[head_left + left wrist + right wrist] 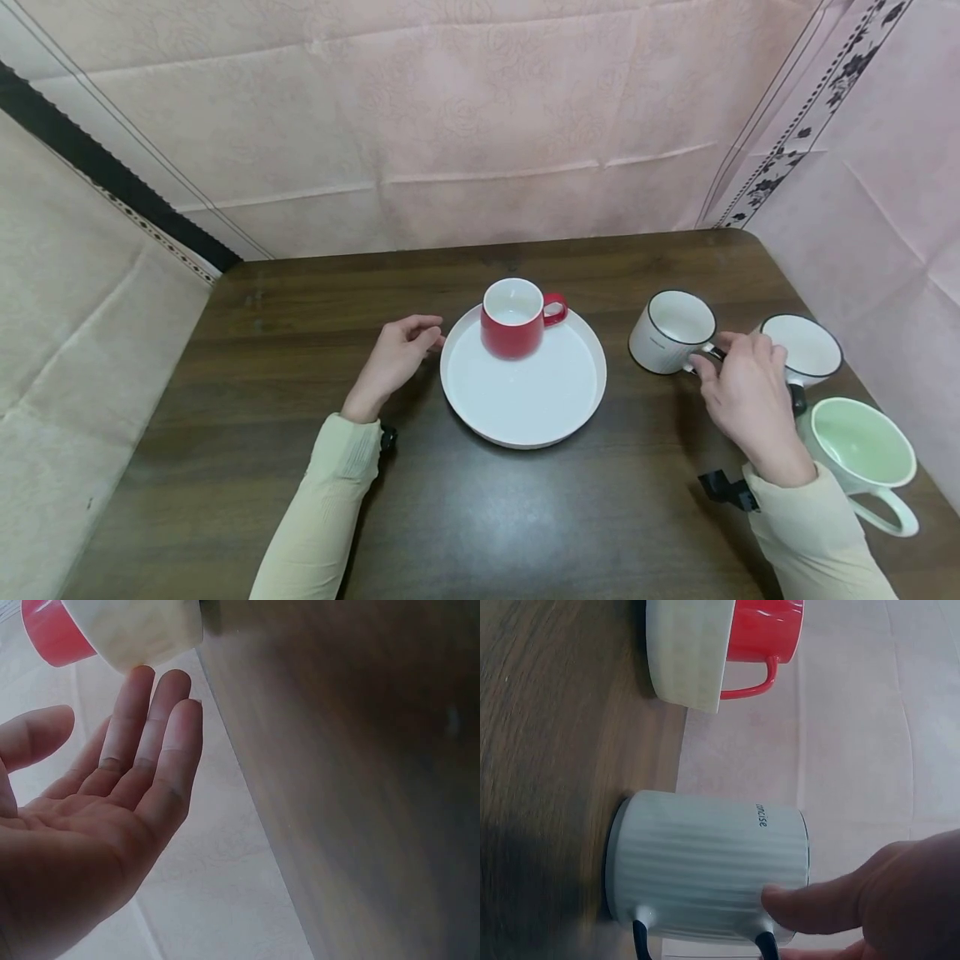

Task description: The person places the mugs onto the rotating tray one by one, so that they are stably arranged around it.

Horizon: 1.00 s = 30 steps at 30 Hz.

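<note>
A white mug (663, 346) with a dark rim and dark handle stands upright on the table. My right hand (750, 396) pinches it at the handle; in the right wrist view the thumb (810, 906) lies against the mug's ribbed wall (705, 862). A round white high-rimmed plate (525, 408) carries a red mug (512, 336), white inside, near its far side. Beside the plate's left edge is my left hand (397, 358), its fingers loosely extended. The left wrist view has those fingertips at the plate's side wall (154, 634); whether they touch is unclear.
Right of my right hand stand another dark-rimmed white mug (806, 346) and a large pale green mug (862, 442), close together near the table's right edge. The brown wooden table (480, 517) meets cloth-covered walls (487, 125) at the back and sides.
</note>
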Each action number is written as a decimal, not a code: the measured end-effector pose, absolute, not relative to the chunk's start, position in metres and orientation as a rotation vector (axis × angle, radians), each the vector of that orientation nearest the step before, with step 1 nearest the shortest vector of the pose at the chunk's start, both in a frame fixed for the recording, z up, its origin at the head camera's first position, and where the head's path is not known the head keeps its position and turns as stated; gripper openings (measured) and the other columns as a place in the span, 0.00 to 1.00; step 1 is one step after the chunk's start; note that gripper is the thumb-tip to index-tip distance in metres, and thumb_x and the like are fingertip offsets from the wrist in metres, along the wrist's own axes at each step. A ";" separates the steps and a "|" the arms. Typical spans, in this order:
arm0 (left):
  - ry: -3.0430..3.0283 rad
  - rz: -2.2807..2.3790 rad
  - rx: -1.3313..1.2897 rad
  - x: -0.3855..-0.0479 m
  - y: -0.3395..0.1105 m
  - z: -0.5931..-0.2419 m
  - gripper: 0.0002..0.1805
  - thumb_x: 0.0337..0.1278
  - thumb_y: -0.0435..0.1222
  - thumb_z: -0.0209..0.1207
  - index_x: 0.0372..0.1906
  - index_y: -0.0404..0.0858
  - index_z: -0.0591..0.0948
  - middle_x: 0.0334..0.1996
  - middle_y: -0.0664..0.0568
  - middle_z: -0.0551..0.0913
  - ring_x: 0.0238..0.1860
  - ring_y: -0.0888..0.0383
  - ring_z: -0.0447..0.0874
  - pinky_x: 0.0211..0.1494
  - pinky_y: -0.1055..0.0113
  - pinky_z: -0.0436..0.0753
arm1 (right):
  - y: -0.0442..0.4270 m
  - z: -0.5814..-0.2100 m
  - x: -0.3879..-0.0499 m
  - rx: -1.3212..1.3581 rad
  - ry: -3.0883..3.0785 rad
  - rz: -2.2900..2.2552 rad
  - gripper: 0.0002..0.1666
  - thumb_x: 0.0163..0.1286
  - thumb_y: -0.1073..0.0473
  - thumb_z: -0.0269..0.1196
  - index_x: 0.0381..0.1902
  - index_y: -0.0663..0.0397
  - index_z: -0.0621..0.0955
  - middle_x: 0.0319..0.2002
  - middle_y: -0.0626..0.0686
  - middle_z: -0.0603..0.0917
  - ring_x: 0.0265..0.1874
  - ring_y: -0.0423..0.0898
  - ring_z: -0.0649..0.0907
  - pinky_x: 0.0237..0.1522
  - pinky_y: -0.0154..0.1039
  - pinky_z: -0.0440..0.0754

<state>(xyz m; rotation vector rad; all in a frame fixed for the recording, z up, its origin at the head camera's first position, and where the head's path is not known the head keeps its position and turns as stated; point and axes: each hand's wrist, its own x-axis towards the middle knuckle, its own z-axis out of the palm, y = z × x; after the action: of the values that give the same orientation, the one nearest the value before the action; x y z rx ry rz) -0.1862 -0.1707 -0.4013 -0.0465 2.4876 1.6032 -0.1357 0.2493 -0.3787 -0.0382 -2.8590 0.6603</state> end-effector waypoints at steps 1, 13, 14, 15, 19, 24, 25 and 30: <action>2.488 1.603 -0.044 -0.186 -0.171 -0.401 0.20 0.71 0.40 0.52 0.61 0.36 0.76 0.43 0.45 0.83 0.45 0.49 0.83 0.54 0.52 0.81 | 0.250 -0.379 -0.135 -0.040 -2.855 0.662 0.27 0.68 0.62 0.61 0.52 0.85 0.70 0.42 0.73 0.69 0.47 0.70 0.62 0.44 0.60 0.61; 2.495 1.596 -0.039 -0.187 -0.171 -0.401 0.20 0.71 0.41 0.53 0.61 0.36 0.76 0.43 0.45 0.83 0.45 0.49 0.83 0.53 0.52 0.81 | 0.253 -0.383 -0.136 -0.109 -2.831 0.713 0.20 0.71 0.62 0.58 0.48 0.80 0.76 0.41 0.71 0.72 0.40 0.65 0.70 0.39 0.59 0.70; 2.495 1.597 -0.038 -0.187 -0.171 -0.401 0.20 0.71 0.41 0.52 0.61 0.36 0.76 0.43 0.45 0.83 0.45 0.49 0.83 0.53 0.52 0.81 | 0.254 -0.383 -0.137 -0.114 -2.836 0.712 0.20 0.71 0.62 0.58 0.49 0.79 0.76 0.41 0.71 0.73 0.40 0.65 0.71 0.38 0.59 0.72; 2.493 1.597 -0.038 -0.187 -0.171 -0.401 0.20 0.71 0.40 0.52 0.61 0.36 0.76 0.43 0.45 0.83 0.45 0.48 0.83 0.53 0.52 0.81 | 0.254 -0.384 -0.137 -0.117 -2.841 0.713 0.20 0.72 0.61 0.58 0.49 0.78 0.77 0.41 0.71 0.74 0.38 0.64 0.72 0.37 0.58 0.73; 2.489 1.598 -0.037 -0.186 -0.170 -0.402 0.20 0.71 0.40 0.52 0.61 0.36 0.76 0.43 0.45 0.83 0.45 0.48 0.83 0.53 0.52 0.81 | 0.256 -0.385 -0.138 -0.112 -2.846 0.712 0.18 0.71 0.61 0.58 0.47 0.76 0.78 0.37 0.70 0.78 0.34 0.62 0.75 0.31 0.53 0.75; 2.482 1.601 -0.033 -0.186 -0.170 -0.402 0.20 0.71 0.40 0.52 0.62 0.36 0.76 0.43 0.44 0.83 0.45 0.48 0.83 0.54 0.52 0.81 | 0.258 -0.387 -0.138 -0.117 -2.823 0.723 0.16 0.71 0.61 0.59 0.45 0.75 0.79 0.33 0.69 0.80 0.30 0.60 0.76 0.26 0.47 0.73; 2.482 1.602 -0.032 -0.186 -0.170 -0.402 0.20 0.71 0.40 0.52 0.62 0.35 0.76 0.43 0.44 0.83 0.45 0.48 0.83 0.54 0.52 0.81 | 0.258 -0.387 -0.138 -0.119 -2.820 0.727 0.16 0.71 0.61 0.60 0.44 0.75 0.79 0.33 0.69 0.81 0.29 0.59 0.76 0.25 0.46 0.73; 2.482 1.603 -0.029 -0.186 -0.170 -0.401 0.20 0.71 0.40 0.52 0.61 0.35 0.76 0.43 0.44 0.83 0.45 0.48 0.83 0.54 0.53 0.81 | 0.258 -0.388 -0.138 -0.119 -2.802 0.745 0.16 0.70 0.61 0.60 0.43 0.75 0.80 0.32 0.68 0.81 0.28 0.58 0.76 0.24 0.43 0.72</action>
<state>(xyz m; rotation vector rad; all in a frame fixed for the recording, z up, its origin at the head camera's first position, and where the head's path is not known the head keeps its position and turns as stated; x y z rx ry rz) -0.1863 -0.1701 -0.4013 -0.0289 2.4823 1.6035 -0.1383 0.2581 -0.3879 -0.1191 -2.8023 0.7447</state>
